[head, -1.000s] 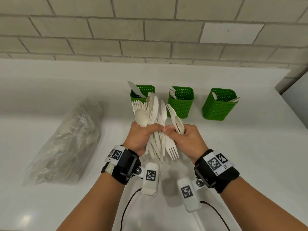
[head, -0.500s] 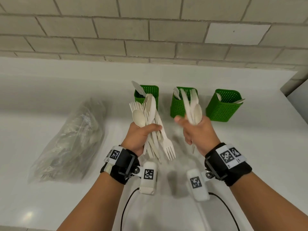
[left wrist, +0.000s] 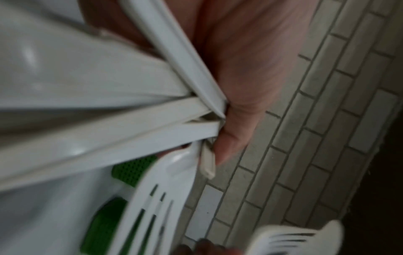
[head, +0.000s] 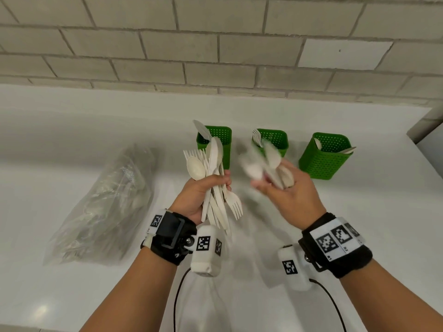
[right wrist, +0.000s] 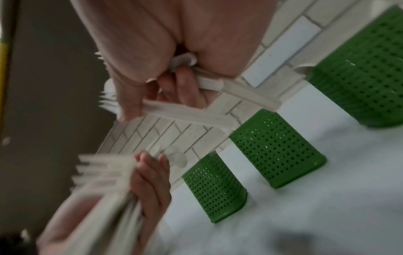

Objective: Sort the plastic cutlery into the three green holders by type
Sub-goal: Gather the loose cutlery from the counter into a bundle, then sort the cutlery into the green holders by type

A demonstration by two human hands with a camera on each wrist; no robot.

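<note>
In the head view, the left hand (head: 201, 195) is wrapped tight around a big bunch of cutlery (head: 213, 178), white forks, spoons and knives all mixed, with some ends poking up toward 12 o'clock and one fork hanging down. The right hand (head: 291, 196) sits just at 3 o'clock from it and holds a few small pieces (head: 266, 164), but they are too blurry to name. Three green holders stand in a row on the white surface (head: 359, 224) at 12 o'clock from the hands: the left holder (head: 221, 140) has a knife in it, the middle holder (head: 275, 140) has a fork, and the right holder (head: 326, 159) has spoons. A clear plastic bag (head: 103, 204) lies at 9 o'clock from the hands, and a brick wall (head: 215, 44) is behind it all. In the left wrist view, the thumb (left wrist: 235, 131) presses on crossed white handles (left wrist: 130, 110), and fork tines (left wrist: 152, 210) stick out at 6 o'clock. In the right wrist view, the fingers (right wrist: 185, 86) of the right hand curl around thin white handles (right wrist: 196, 113), with the three green holders at 3 to 5 o'clock and the left hand with its bunch at 7 o'clock.
</note>
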